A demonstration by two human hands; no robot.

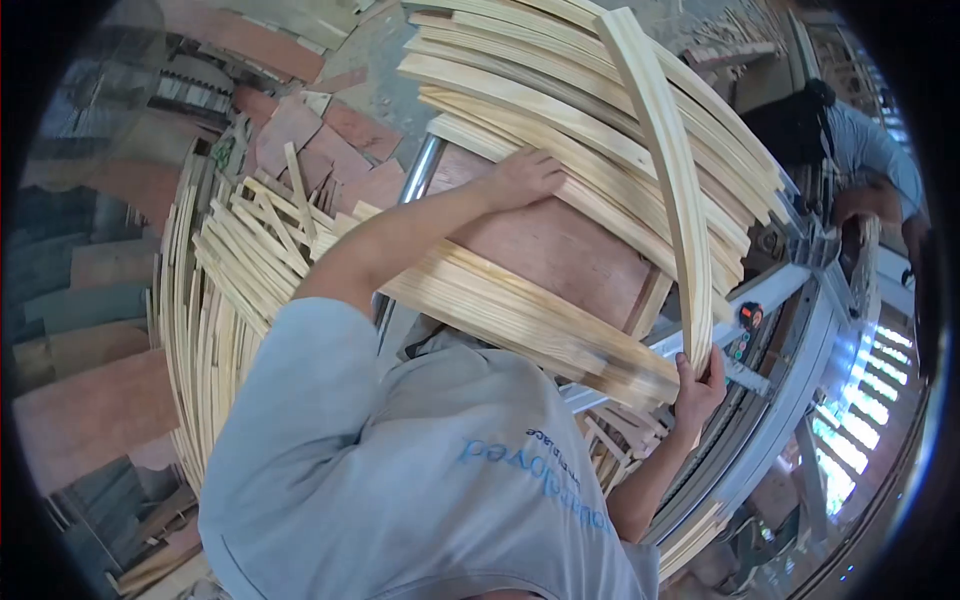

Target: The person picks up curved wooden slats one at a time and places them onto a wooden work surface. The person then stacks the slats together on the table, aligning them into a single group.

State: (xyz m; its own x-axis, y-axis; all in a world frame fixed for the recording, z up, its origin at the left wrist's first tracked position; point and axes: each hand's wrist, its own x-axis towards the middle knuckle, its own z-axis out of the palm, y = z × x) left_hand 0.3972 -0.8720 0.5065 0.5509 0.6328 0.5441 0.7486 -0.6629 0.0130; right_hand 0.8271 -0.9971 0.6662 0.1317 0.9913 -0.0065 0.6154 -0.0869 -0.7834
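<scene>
My right hand (699, 390) is closed around the near end of a long pale wooden strip (660, 140). The strip slants up and away, lying across a stack of similar wooden strips (530, 75). My left hand (527, 178) rests on the near edge of that stack, its fingers lying over the wood and its thumb hidden. Between the stack and my body, a reddish-brown board (555, 250) shows on the work surface. More pale wooden strips (500, 305) lie along the near side, close to my shirt.
A metal-framed machine (790, 370) with a red-and-black knob (750, 314) stands at the right. Loose thin strips (250, 235) are heaped at the left, near reddish panels (350, 135) on the floor. Another person's sleeve (870, 150) shows at the upper right.
</scene>
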